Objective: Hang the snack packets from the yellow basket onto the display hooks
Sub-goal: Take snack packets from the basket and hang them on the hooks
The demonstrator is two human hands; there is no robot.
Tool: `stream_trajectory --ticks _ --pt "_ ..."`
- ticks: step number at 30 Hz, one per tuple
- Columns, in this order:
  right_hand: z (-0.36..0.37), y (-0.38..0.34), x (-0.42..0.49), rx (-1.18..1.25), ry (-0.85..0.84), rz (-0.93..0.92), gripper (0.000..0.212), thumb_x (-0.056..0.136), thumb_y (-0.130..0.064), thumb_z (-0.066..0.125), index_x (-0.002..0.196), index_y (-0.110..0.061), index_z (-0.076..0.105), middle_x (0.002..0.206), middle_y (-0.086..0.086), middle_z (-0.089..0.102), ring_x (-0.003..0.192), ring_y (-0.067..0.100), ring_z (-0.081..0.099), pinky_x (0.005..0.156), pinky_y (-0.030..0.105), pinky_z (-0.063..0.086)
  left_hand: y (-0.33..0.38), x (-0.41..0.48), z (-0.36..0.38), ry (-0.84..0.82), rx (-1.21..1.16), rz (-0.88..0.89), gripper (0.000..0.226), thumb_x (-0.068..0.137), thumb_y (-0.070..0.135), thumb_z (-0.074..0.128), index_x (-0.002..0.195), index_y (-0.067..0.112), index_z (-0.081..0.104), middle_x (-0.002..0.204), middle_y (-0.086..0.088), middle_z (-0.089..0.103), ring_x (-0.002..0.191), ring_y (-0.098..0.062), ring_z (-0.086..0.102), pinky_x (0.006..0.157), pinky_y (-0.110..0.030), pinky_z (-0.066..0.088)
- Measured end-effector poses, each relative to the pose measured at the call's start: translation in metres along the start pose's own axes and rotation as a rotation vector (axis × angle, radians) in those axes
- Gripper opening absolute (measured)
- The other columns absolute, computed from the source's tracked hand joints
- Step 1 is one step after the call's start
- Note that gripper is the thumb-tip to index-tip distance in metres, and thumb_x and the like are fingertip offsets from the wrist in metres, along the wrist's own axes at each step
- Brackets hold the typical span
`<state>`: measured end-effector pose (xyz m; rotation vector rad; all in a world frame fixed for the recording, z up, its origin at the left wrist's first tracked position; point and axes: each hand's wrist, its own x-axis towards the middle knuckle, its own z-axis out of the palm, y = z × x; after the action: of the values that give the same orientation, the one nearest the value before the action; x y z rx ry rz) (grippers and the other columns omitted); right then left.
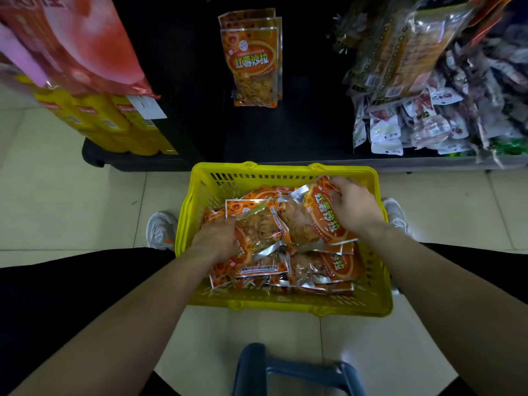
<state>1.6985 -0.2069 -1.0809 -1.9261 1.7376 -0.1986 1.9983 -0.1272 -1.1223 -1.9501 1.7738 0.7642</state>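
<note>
The yellow basket (200, 178) stands on the floor between my feet, filled with several orange snack packets. My right hand (353, 205) grips one orange packet (311, 221) tilted up over the pile at the basket's right side. My left hand (218, 238) holds another orange packet (261, 224) at the left of the pile. A few matching hung packets (251, 61) dangle from a display hook on the dark rack straight ahead; the hook itself is hidden behind them.
Red and pink bags (71, 41) hang at the upper left above yellow canisters (114, 121). Small white and dark packets (428, 121) crowd the shelf at right. A blue stool frame (285, 370) sits beneath me. My grey shoes (160, 228) flank the basket on the tiled floor.
</note>
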Motion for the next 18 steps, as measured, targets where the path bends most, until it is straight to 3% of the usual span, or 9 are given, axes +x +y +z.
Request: stream_trajectory --ticks 3,6,8,10,12,15,18 --pt "0.005 -0.007 -0.003 -0.007 -0.113 0.003 0.028 0.1 -0.03 0.047 0.127 -0.031 0.045 0.109 0.015 0.067 0.098 0.042 0.063 0.082 0.047 0.054 -0.005 0.0 0.005 -0.081 0.005 -0.094 0.105 0.076 0.051 0.077 0.154 0.015 0.015 0.158 -0.018 0.026 0.144 -0.038 0.028 0.116 -0.047 0.03" --pt "0.005 -0.011 -0.005 0.058 -0.24 0.004 0.059 0.089 -0.017 0.062 0.142 -0.027 0.036 0.119 0.012 0.064 0.107 0.033 0.062 0.091 0.045 0.053 -0.004 0.003 0.008 -0.117 0.034 -0.124 0.117 0.072 0.056 0.078 0.154 0.013 0.007 0.159 -0.019 0.021 0.146 -0.039 0.019 0.115 -0.05 0.032" --pt "0.003 -0.011 -0.004 0.113 -0.285 0.025 0.069 0.082 -0.012 0.069 0.142 -0.026 0.038 0.122 0.009 0.062 0.112 0.029 0.06 0.093 0.04 0.051 -0.004 0.006 0.008 -0.142 0.052 -0.14 0.129 0.068 0.06 0.079 0.156 0.014 -0.004 0.162 -0.019 0.01 0.148 -0.041 0.01 0.114 -0.051 0.031" --pt "0.002 -0.009 -0.001 0.118 -0.263 0.025 0.058 0.081 -0.009 0.068 0.134 -0.023 0.049 0.119 0.008 0.065 0.109 0.027 0.061 0.087 0.031 0.048 -0.003 0.008 0.007 -0.147 0.071 -0.149 0.138 0.064 0.065 0.08 0.156 0.013 -0.009 0.164 -0.019 0.002 0.149 -0.041 0.004 0.114 -0.051 0.03" --pt "-0.003 -0.007 0.003 0.097 -0.209 0.043 0.039 0.084 -0.011 0.067 0.121 -0.021 0.06 0.112 0.008 0.069 0.096 0.026 0.064 0.076 0.025 0.044 0.0 0.01 0.008 -0.121 0.109 -0.14 0.14 0.059 0.07 0.079 0.156 0.012 -0.004 0.162 -0.019 0.014 0.148 -0.04 0.011 0.113 -0.05 0.032" --pt "-0.013 -0.008 0.01 0.089 -0.091 0.088 0.016 0.084 -0.018 0.068 0.096 -0.026 0.064 0.097 0.007 0.072 0.088 0.028 0.067 0.07 0.028 0.047 0.004 0.011 0.008 -0.094 0.162 -0.126 0.136 0.054 0.074 0.079 0.155 0.015 0.009 0.156 -0.017 0.027 0.143 -0.039 0.022 0.113 -0.051 0.028" --pt "-0.024 -0.013 0.017 0.098 -0.074 0.089 0.017 0.085 -0.022 0.069 0.09 -0.033 0.058 0.093 0.003 0.071 0.089 0.029 0.067 0.075 0.038 0.056 0.002 0.008 0.006 -0.055 0.118 -0.093 0.115 0.064 0.051 0.087 0.152 0.02 0.02 0.152 -0.017 0.032 0.137 -0.039 0.038 0.109 -0.05 0.036"
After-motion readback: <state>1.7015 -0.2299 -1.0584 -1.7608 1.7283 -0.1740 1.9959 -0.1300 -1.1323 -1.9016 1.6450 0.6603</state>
